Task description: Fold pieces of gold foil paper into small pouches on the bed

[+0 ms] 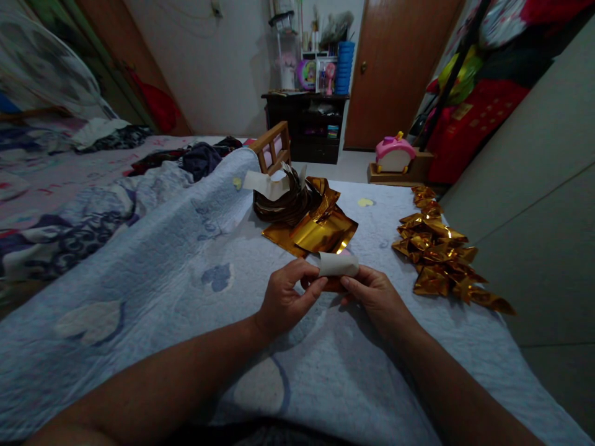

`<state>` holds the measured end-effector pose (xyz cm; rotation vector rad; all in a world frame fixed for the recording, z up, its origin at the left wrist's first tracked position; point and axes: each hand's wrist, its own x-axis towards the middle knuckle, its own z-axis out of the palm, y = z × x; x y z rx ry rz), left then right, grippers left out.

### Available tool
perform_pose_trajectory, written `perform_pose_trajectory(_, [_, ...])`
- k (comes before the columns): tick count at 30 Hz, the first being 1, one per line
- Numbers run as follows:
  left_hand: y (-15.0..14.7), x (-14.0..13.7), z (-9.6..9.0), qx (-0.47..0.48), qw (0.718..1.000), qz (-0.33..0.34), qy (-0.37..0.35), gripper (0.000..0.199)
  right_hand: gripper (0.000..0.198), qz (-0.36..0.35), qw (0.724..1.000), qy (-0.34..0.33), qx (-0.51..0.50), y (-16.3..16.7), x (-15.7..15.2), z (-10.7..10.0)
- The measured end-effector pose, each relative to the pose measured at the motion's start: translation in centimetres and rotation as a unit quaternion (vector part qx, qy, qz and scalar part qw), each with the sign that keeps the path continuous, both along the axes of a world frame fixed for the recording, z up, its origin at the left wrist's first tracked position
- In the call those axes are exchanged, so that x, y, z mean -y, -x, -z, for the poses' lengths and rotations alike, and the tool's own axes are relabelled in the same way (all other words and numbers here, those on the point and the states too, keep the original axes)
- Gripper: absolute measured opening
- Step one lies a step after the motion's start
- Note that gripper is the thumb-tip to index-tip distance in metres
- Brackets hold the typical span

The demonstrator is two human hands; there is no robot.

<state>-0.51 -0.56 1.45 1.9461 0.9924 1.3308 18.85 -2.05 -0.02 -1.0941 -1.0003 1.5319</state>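
Note:
Between my two hands is a sheet of gold foil paper (pixel 338 265), its pale back curled upward and a strip of gold showing along the near edge. My left hand (pixel 294 296) pinches its left end between thumb and fingers. At the right end, my right hand (pixel 372 291) grips it the same way, with some fingers hidden beneath. Just beyond lie loose gold foil sheets (pixel 320 232), beside a curled stack of sheets (pixel 286 201) whose dark edges and white backs show. Off to the right sit several folded gold foil pieces (pixel 437 248) in a row.
A pale blue quilt (pixel 260 279) with heart shapes covers the bed, rising in a ridge on the left. Crumpled clothes (pixel 199 160) lie beyond it. A white cabinet (pixel 534 204) stands along the right, and a wooden bed rail (pixel 274 148) at the far edge.

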Motion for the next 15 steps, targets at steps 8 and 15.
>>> perform_pose_trajectory(8, [-0.12, -0.43, 0.5, 0.036, 0.998, -0.007, 0.06, 0.009, 0.03, 0.031, 0.999, -0.006, 0.01, 0.08, 0.0, -0.24])
perform_pose_trajectory(15, [-0.22, -0.54, 0.59, 0.039, 0.994, 0.002, 0.098, 0.009, 0.03, 0.061, 0.997, -0.023, 0.044, -0.02, -0.08, -0.05])
